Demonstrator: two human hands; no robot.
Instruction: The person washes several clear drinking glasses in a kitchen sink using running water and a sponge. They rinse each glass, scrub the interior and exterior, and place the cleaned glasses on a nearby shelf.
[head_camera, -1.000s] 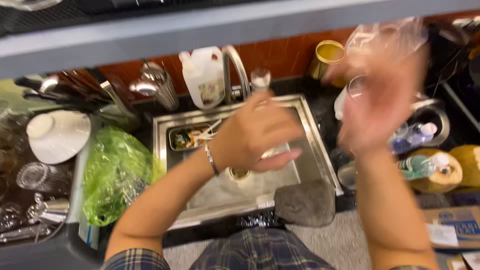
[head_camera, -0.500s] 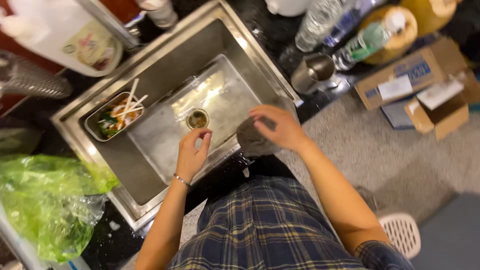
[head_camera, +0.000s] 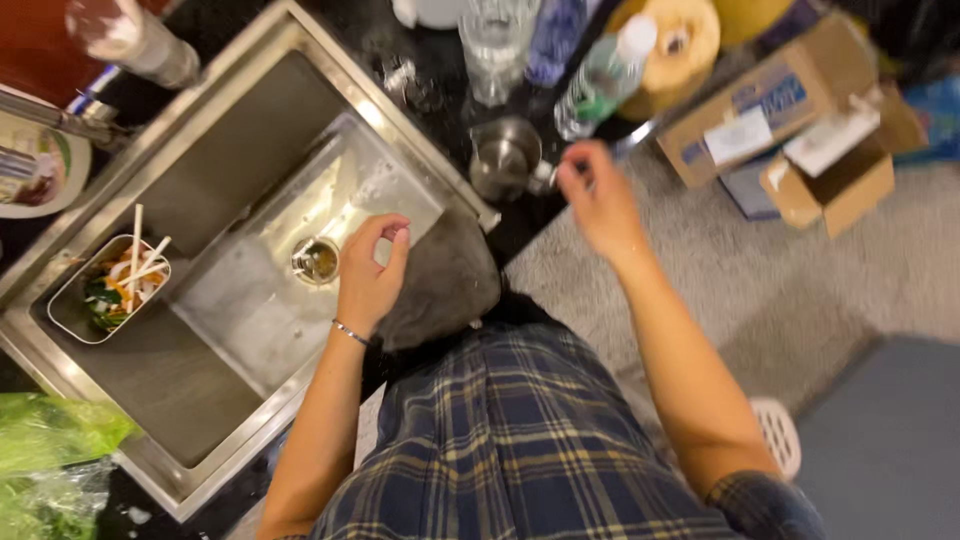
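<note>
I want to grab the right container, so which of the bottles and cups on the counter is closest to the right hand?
The small steel cup, on the dark counter just left of the right hand. The plastic bottle and clear glass stand farther back.

Two brown cardboard boxes (head_camera: 790, 110) w/ white labels, floor, top right.
</note>
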